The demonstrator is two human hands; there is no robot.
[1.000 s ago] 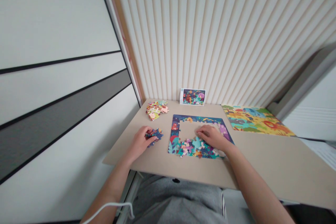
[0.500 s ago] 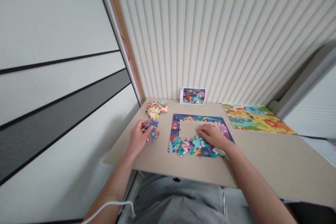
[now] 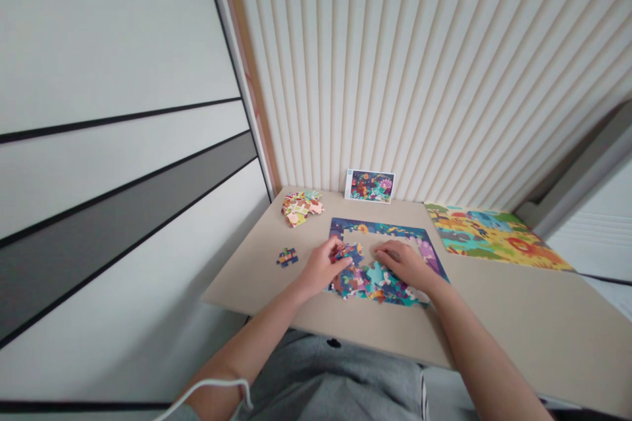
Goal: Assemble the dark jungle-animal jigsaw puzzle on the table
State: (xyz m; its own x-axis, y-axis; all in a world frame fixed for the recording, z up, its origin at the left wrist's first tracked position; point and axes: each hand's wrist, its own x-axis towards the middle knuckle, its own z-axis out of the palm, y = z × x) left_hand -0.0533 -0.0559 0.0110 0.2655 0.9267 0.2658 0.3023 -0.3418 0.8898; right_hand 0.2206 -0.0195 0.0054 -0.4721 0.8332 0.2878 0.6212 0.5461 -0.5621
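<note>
Over the left part of the puzzle frame (image 3: pixel 434 262), my left hand (image 3: pixel 323 266) grips dark blue puzzle pieces (image 3: pixel 351 254). My right hand (image 3: pixel 402 260) rests at the right of the frame's inner opening, fingers curled; whatever its fingertips may hold is hidden. Between and below the hands, loose pieces in turquoise, pink and orange (image 3: pixel 376 274) lie heaped over the frame's lower part. A few joined blue pieces (image 3: pixel 287 257) lie on the table left of my left hand.
A pile of mixed pieces (image 3: pixel 301 208) lies at the back left of the table (image 3: pixel 257 276). The picture card (image 3: pixel 370 185) leans against the ribbed wall. On the right is a yellow animal puzzle (image 3: pixel 498 235). A white cable (image 3: pixel 212 382) crosses my left forearm.
My left hand has moved right from the table's left side to the puzzle frame, carrying blue pieces. A few blue pieces stay behind on the table. The whole view has shifted slightly.
</note>
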